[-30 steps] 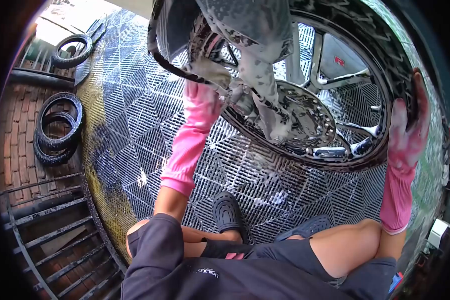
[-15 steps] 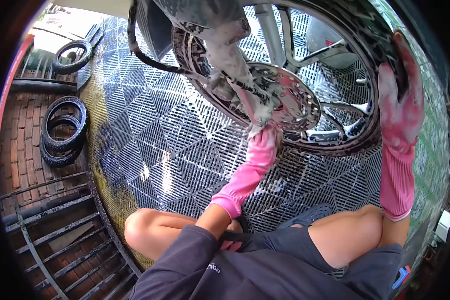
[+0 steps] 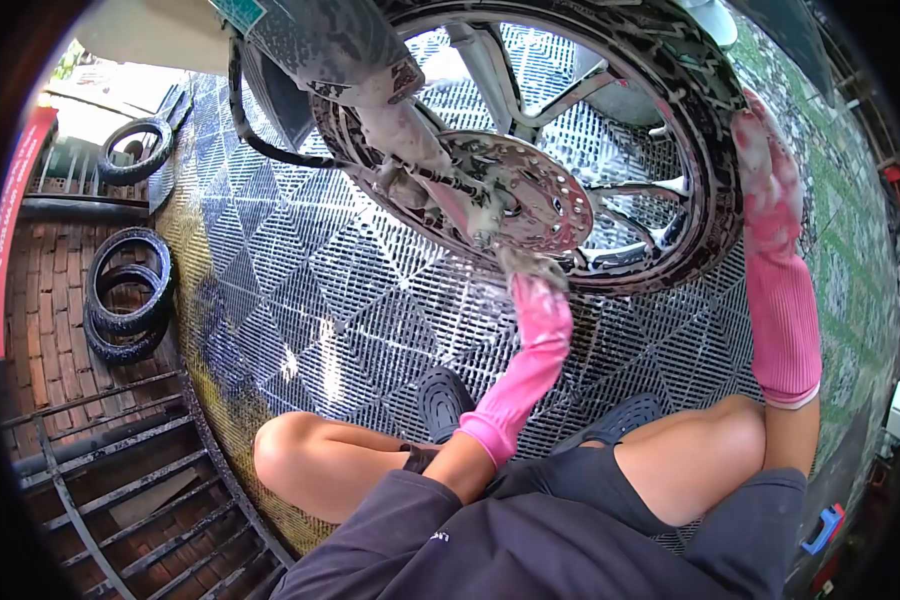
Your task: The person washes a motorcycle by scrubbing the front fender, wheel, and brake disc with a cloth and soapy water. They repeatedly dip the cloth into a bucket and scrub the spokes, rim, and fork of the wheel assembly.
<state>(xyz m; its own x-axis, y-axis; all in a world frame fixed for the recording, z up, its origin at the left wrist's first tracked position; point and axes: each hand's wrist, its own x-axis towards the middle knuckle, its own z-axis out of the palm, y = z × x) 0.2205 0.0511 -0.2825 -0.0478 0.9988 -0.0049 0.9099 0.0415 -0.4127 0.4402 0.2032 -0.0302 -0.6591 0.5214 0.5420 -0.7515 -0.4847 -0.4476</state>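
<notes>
A foam-covered motorcycle front wheel stands before me, with its black tyre (image 3: 712, 190), spoked rim and perforated brake disc (image 3: 545, 190). The fork leg (image 3: 400, 135) carries white suds. My left hand (image 3: 540, 297), in a pink rubber glove, is closed around a wet grey-brown sponge (image 3: 532, 264) at the wheel's lower edge, just below the disc. Motion blurs the fingers there. My right hand (image 3: 770, 175), gloved in pink with suds on it, lies along the right side of the tyre with its fingers stretched out.
Wet black grid floor tiles (image 3: 370, 330) lie under the wheel. Two loose tyres (image 3: 128, 295) are stacked at the left, with another tyre (image 3: 135, 150) farther back. A metal grate (image 3: 140, 490) is at lower left. A blue-handled item (image 3: 823, 528) lies at lower right.
The wheel appears shifted left in view. My left hand with the sponge has moved down, away from the fork end. My right hand has slid lower along the tyre, its fingers closer together.
</notes>
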